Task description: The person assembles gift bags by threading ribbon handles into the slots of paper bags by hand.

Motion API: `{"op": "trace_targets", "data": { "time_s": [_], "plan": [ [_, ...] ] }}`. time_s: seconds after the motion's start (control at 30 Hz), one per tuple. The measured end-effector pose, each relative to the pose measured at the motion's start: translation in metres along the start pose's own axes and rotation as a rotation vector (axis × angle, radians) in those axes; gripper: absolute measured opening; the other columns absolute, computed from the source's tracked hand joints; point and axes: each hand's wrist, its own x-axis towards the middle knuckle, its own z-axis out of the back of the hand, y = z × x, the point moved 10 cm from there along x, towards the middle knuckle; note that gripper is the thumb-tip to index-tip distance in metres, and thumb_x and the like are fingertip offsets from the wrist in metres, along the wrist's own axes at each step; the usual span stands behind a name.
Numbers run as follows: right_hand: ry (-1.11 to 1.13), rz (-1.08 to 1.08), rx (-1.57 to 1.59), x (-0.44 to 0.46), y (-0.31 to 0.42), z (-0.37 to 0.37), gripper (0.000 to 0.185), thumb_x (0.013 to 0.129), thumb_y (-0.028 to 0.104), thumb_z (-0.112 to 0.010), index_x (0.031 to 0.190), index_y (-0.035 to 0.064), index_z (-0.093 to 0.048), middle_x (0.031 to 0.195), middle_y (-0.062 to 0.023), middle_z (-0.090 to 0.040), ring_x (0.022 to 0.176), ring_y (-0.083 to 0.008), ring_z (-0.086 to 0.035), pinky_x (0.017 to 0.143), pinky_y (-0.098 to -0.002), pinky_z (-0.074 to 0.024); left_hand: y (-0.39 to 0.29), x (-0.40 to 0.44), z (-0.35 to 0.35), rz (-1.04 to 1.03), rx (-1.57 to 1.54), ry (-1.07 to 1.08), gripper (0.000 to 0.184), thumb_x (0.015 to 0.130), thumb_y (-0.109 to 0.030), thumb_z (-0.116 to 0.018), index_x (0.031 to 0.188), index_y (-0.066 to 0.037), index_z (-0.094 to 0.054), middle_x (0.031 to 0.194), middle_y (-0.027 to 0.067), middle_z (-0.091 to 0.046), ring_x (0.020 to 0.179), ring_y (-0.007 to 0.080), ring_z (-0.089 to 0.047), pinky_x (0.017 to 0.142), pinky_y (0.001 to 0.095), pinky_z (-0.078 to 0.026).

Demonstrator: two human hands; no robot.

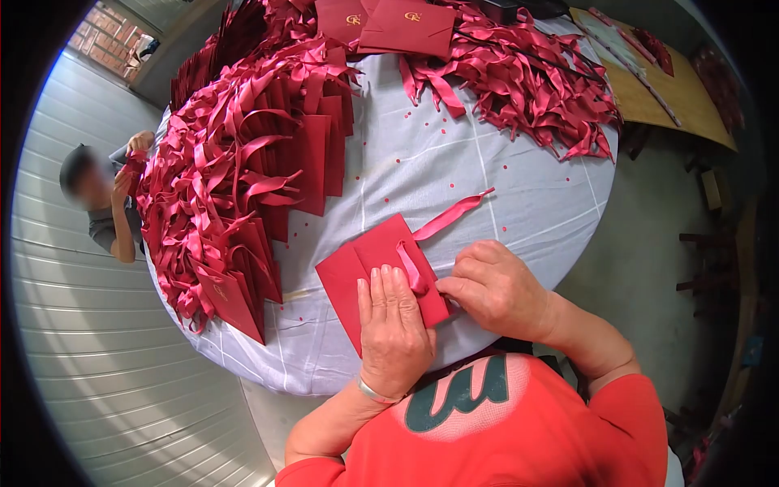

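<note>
A red paper envelope or bag point(339, 277) lies flat on the round cloth-covered table point(422, 174), near its front edge. My left hand point(392, 321) presses on it with the fingers stretched out flat. At the envelope's right edge, my right hand point(495, 284) has its thumb and forefinger pinched together; whatever lies between them is too small to make out. One red ribbon point(414, 268) curls over the envelope beside my left fingertips. Another ribbon point(454, 216) sticks out from the far edge toward the upper right.
Red bags with ribbons point(304, 162) stand packed along the table's left side. Loose red ribbons point(527, 81) are heaped at the back right, beside flat red bags point(408, 28). Small red dots dot the cloth. Another person point(105, 199) is at the far left; a wooden table point(673, 81) stands at right.
</note>
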Motion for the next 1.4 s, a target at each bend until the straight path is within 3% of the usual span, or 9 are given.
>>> {"op": "trace_targets", "data": {
  "time_s": [0.4,0.8,0.87,0.93,1.0,1.07,1.13,1.33,1.4],
  "plan": [
    [0.060,-0.046,0.040,0.002,-0.022,0.025,0.025,0.071,0.012,-0.076,0.095,0.0073,-0.070,0.092,-0.0058,-0.063,0.094,-0.0271,-0.060,0.087,-0.0409,-0.0470,-0.007,-0.003,-0.003,-0.030,0.110,0.024,0.049,0.083,-0.009,-0.053,0.125,0.017,-0.053,0.125,0.0393,-0.054,0.119,0.0525,-0.054,0.107,0.0617,-0.037],
    [-0.090,-0.154,0.025,0.033,0.008,0.012,0.009,0.078,0.007,-0.073,0.087,0.0053,-0.070,0.078,-0.0093,-0.064,0.068,-0.0254,-0.063,0.059,-0.0365,-0.0511,0.001,-0.006,0.006,0.030,-0.053,0.004,0.068,0.067,-0.024,-0.070,0.124,0.011,-0.056,0.129,0.0337,-0.053,0.125,0.0463,-0.051,0.111,0.0565,-0.034],
    [-0.163,-0.257,0.316,0.058,0.013,0.028,0.015,0.078,-0.001,-0.073,0.092,0.0041,-0.070,0.079,-0.0098,-0.065,0.063,-0.0220,-0.062,0.053,-0.0319,-0.0492,0.005,-0.007,0.006,0.033,-0.092,-0.038,0.071,0.068,-0.027,-0.073,0.125,0.011,-0.055,0.129,0.0341,-0.054,0.124,0.0461,-0.052,0.111,0.0548,-0.034],
    [-0.195,-0.014,0.263,0.097,0.049,0.063,0.032,0.076,-0.008,-0.072,0.107,0.0007,-0.066,0.079,-0.0098,-0.065,0.057,-0.0197,-0.060,0.048,-0.0284,-0.0456,0.003,-0.006,0.008,0.036,-0.081,-0.050,0.072,0.069,-0.029,-0.074,0.125,0.012,-0.055,0.130,0.0353,-0.053,0.125,0.0468,-0.051,0.112,0.0542,-0.033],
    [-0.195,0.134,0.261,0.132,0.083,0.080,0.034,0.076,-0.009,-0.070,0.108,0.0008,-0.067,0.073,-0.0058,-0.061,0.055,-0.0130,-0.053,0.049,-0.0253,-0.0396,0.006,-0.009,-0.001,0.047,-0.062,-0.005,0.074,0.074,-0.032,-0.072,0.129,0.013,-0.053,0.132,0.0370,-0.051,0.128,0.0477,-0.048,0.113,0.0528,-0.032],
    [-0.144,0.288,0.251,0.166,0.120,0.083,0.030,0.077,-0.006,-0.071,0.106,-0.0008,-0.064,0.073,-0.0103,-0.061,0.056,-0.0234,-0.059,0.048,-0.0313,-0.0463,0.007,-0.013,-0.009,0.017,-0.163,-0.046,0.075,0.073,-0.032,-0.072,0.129,0.014,-0.053,0.132,0.0370,-0.051,0.128,0.0478,-0.048,0.113,0.0530,-0.031],
    [-0.085,0.369,0.340,0.190,0.139,0.072,0.034,0.077,-0.009,-0.066,0.110,0.0005,-0.068,0.069,-0.0066,-0.060,0.056,-0.0159,-0.057,0.051,-0.0273,-0.0424,0.008,-0.016,-0.021,0.057,-0.203,-0.027,0.072,0.073,-0.031,-0.072,0.127,0.014,-0.053,0.131,0.0369,-0.052,0.128,0.0477,-0.048,0.113,0.0529,-0.031],
    [-0.088,0.448,0.441,0.230,0.165,0.036,0.017,0.084,-0.005,-0.067,0.101,-0.0023,-0.070,0.080,-0.0126,-0.070,0.065,-0.0199,-0.067,0.058,-0.0279,-0.0505,0.012,-0.014,-0.001,0.070,-0.330,-0.119,0.058,0.071,-0.023,-0.071,0.115,0.012,-0.058,0.122,0.0309,-0.057,0.123,0.0453,-0.051,0.113,0.0541,-0.031],
    [0.112,0.352,0.284,0.228,0.157,0.003,0.014,0.085,-0.003,-0.068,0.098,-0.0009,-0.069,0.080,-0.0142,-0.070,0.066,-0.0228,-0.068,0.058,-0.0297,-0.0515,0.013,-0.015,0.006,0.074,-0.336,-0.128,0.056,0.070,-0.022,-0.071,0.114,0.011,-0.059,0.115,0.0280,-0.059,0.117,0.0426,-0.054,0.112,0.0541,-0.032]
  ]
}}
